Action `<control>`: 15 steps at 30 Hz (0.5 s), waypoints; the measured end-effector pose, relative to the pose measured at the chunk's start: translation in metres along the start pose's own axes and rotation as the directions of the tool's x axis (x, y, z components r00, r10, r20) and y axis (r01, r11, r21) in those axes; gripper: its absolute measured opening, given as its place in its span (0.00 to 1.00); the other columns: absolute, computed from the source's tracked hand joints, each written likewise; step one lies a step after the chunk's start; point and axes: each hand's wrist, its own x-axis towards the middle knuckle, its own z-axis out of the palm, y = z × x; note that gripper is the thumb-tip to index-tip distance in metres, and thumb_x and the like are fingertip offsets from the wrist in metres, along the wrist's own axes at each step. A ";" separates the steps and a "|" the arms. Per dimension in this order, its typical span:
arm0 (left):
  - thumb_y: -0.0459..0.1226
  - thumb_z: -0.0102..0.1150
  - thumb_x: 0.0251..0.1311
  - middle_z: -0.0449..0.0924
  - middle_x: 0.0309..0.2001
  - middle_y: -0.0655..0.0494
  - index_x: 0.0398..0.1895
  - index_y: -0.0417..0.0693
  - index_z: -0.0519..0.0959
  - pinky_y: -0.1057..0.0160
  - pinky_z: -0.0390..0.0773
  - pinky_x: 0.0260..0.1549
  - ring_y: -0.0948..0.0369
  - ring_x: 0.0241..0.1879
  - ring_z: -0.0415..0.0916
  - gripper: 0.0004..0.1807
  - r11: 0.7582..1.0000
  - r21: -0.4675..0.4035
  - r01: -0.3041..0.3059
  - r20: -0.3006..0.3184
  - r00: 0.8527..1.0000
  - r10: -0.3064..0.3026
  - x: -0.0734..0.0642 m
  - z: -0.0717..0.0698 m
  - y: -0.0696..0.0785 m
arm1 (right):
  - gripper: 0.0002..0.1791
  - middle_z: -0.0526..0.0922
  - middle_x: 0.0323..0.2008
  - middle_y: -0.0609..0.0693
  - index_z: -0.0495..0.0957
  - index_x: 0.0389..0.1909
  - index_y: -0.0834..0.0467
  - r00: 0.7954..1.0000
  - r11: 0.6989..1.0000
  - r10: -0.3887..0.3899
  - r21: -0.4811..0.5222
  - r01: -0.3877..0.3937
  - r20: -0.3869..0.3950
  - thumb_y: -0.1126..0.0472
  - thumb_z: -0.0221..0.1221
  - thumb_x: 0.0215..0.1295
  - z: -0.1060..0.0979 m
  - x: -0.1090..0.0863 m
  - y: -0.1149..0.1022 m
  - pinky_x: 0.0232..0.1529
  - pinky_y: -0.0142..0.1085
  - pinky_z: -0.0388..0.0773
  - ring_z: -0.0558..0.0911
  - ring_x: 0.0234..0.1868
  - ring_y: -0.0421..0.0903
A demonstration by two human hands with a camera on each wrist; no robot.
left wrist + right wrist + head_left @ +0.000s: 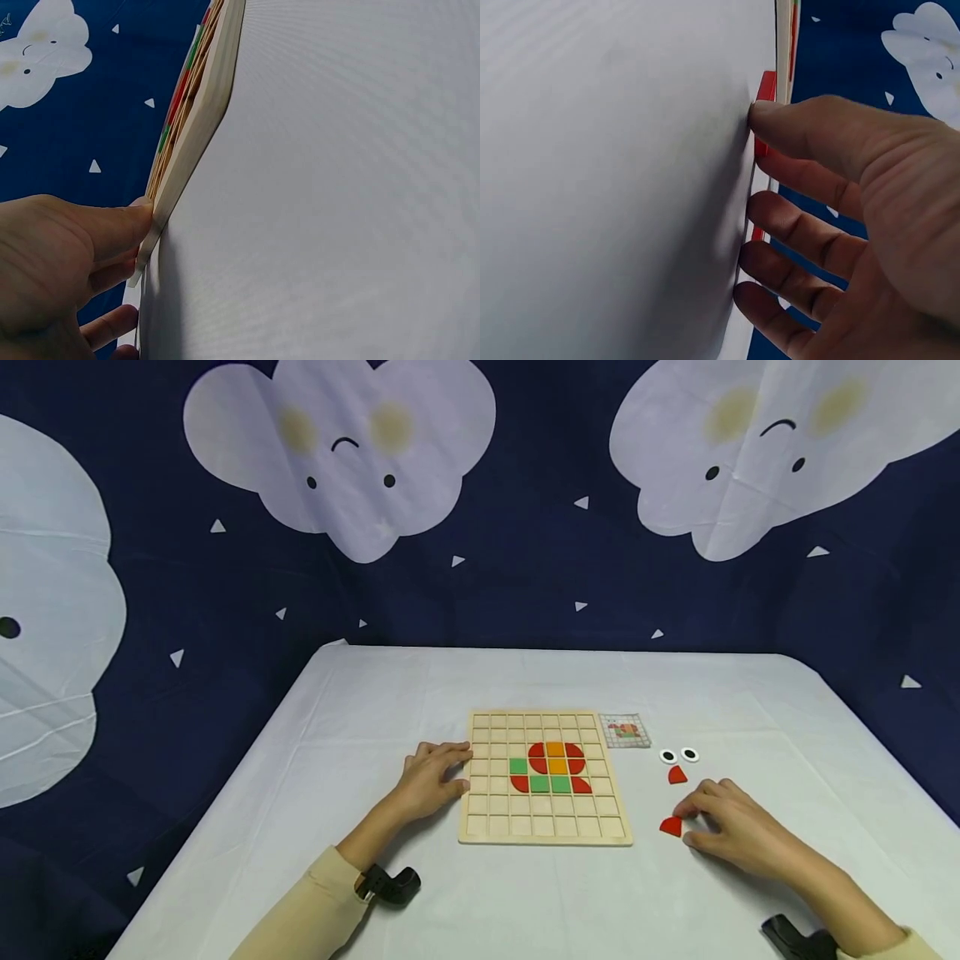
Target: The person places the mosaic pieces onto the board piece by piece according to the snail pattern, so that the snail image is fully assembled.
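Observation:
A square wooden grid board (546,828) lies on the table with red, green and orange tiles set in its cells. My left hand (431,781) rests at the board's left edge, thumb and fingertips touching it; in the left wrist view the thumb (124,231) lies against the wooden rim. My right hand (738,827) is to the right of the board. Its thumb and index finger pinch a red quarter-circle tile (671,827) at the table surface. In the right wrist view this red tile (766,86) shows beside the thumb tip, partly covered by it.
Beyond the right hand lie another red quarter-circle tile (677,775) and two white eye pieces, one left (668,757) and one right (690,754). A small picture card (626,731) touches the board's upper right corner. A dark cloud-patterned cloth (525,602) hangs behind the white table.

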 end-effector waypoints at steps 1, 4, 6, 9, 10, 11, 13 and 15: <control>0.40 0.63 0.55 0.71 0.64 0.57 0.58 0.49 0.76 0.53 0.59 0.45 0.52 0.56 0.64 0.25 1.000 -0.001 0.001 0.002 1.000 -0.001 0.000 0.000 0.000 | 0.13 0.75 0.33 0.34 0.80 0.32 0.43 1.000 1.000 -0.004 0.001 0.004 -0.003 0.58 0.69 0.44 0.001 0.001 0.000 0.41 0.36 0.67 0.67 0.38 0.35; 0.40 0.63 0.55 0.71 0.64 0.57 0.58 0.48 0.76 0.53 0.59 0.45 0.52 0.56 0.64 0.25 1.000 -0.006 -0.001 0.006 1.000 0.001 -0.001 0.000 0.000 | 0.13 0.74 0.33 0.35 0.80 0.33 0.43 1.000 1.000 -0.024 0.008 0.024 -0.005 0.57 0.70 0.43 0.002 0.005 -0.004 0.39 0.36 0.67 0.67 0.38 0.36; 0.40 0.63 0.55 0.71 0.65 0.56 0.59 0.48 0.75 0.53 0.59 0.45 0.52 0.56 0.63 0.25 1.000 -0.009 -0.003 0.008 1.000 0.003 -0.001 0.000 0.000 | 0.14 0.74 0.33 0.35 0.80 0.33 0.44 0.999 0.999 -0.041 0.011 0.041 -0.007 0.57 0.70 0.43 0.003 0.009 -0.006 0.39 0.36 0.66 0.66 0.38 0.37; 0.40 0.63 0.55 0.71 0.64 0.56 0.59 0.48 0.75 0.53 0.59 0.45 0.52 0.56 0.63 0.25 1.000 -0.010 -0.006 0.006 1.000 0.006 -0.001 0.000 -0.001 | 0.14 0.73 0.32 0.35 0.81 0.34 0.44 0.998 0.998 -0.066 0.017 0.066 -0.017 0.57 0.70 0.42 0.004 0.013 -0.009 0.38 0.34 0.64 0.65 0.37 0.37; 0.40 0.63 0.55 0.71 0.64 0.56 0.59 0.48 0.75 0.53 0.59 0.45 0.52 0.56 0.63 0.25 1.000 -0.009 -0.006 0.005 1.000 0.006 0.000 0.000 -0.001 | 0.14 0.73 0.32 0.35 0.81 0.34 0.44 0.997 0.997 -0.071 0.019 0.071 -0.019 0.57 0.70 0.42 0.004 0.014 -0.010 0.37 0.34 0.64 0.65 0.36 0.37; 0.40 0.63 0.55 0.71 0.64 0.56 0.59 0.47 0.75 0.53 0.59 0.46 0.52 0.56 0.63 0.25 1.000 -0.010 -0.005 0.004 1.000 0.005 0.000 0.000 0.000 | 0.14 0.73 0.31 0.34 0.81 0.34 0.44 0.997 0.997 -0.077 0.020 0.077 -0.024 0.57 0.70 0.42 0.005 0.015 -0.011 0.37 0.33 0.64 0.65 0.36 0.37; 0.40 0.64 0.55 0.71 0.64 0.56 0.58 0.47 0.76 0.53 0.59 0.46 0.52 0.56 0.64 0.25 1.000 -0.011 -0.004 0.002 1.000 0.005 0.000 0.000 0.000 | 0.14 0.72 0.30 0.34 0.82 0.33 0.44 0.996 0.996 -0.083 0.022 0.083 -0.026 0.58 0.70 0.42 0.006 0.016 -0.012 0.36 0.32 0.62 0.64 0.35 0.36; 0.40 0.64 0.55 0.71 0.64 0.56 0.58 0.47 0.76 0.53 0.59 0.46 0.52 0.56 0.64 0.25 1.000 -0.010 -0.002 0.001 1.000 0.002 0.000 0.000 0.000 | 0.13 0.70 0.29 0.35 0.82 0.33 0.44 0.996 0.996 -0.085 0.027 0.086 -0.022 0.58 0.70 0.43 0.006 0.017 -0.012 0.35 0.32 0.61 0.63 0.35 0.36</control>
